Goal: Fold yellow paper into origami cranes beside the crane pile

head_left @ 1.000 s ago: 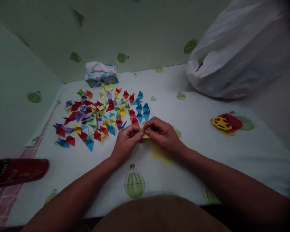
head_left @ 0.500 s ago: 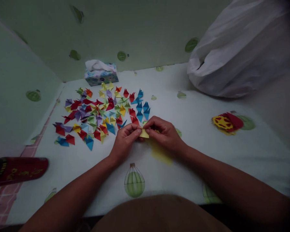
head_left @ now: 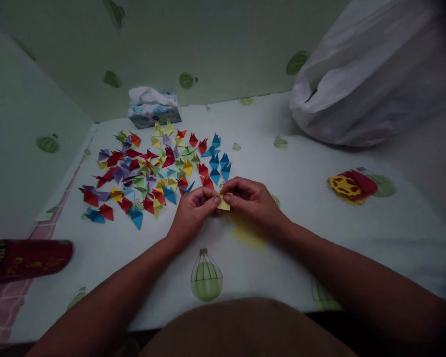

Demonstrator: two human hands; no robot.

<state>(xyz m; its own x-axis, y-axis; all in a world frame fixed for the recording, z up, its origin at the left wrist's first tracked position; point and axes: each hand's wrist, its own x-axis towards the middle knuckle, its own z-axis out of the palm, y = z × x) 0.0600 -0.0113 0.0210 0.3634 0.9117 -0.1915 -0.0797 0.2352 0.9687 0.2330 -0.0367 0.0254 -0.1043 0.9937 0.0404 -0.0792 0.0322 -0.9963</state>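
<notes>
A small folded piece of yellow paper [head_left: 224, 203] is pinched between my two hands above the table. My left hand [head_left: 196, 210] is closed on its left side, thumb on top. On its right side my right hand [head_left: 253, 201] grips it between thumb and curled fingers. Below my right hand lies a blurred patch of yellow paper [head_left: 249, 234] on the cloth. Just beyond my left hand spread many folded paper cranes [head_left: 144, 168] in red, blue, yellow, green and purple. The fingertips hide part of the paper.
Behind the cranes stands a tissue box [head_left: 155, 115]. A large white plastic bag [head_left: 357, 89] sits at the back right, with red and yellow cut-out pieces [head_left: 351, 186] nearer. At the left edge lies a dark red can [head_left: 31, 259]. A balloon-print cloth [head_left: 159, 292] covers the table.
Both hands stay together on the yellow paper, and the fingers have shifted slightly around it. The whole view has moved a little.
</notes>
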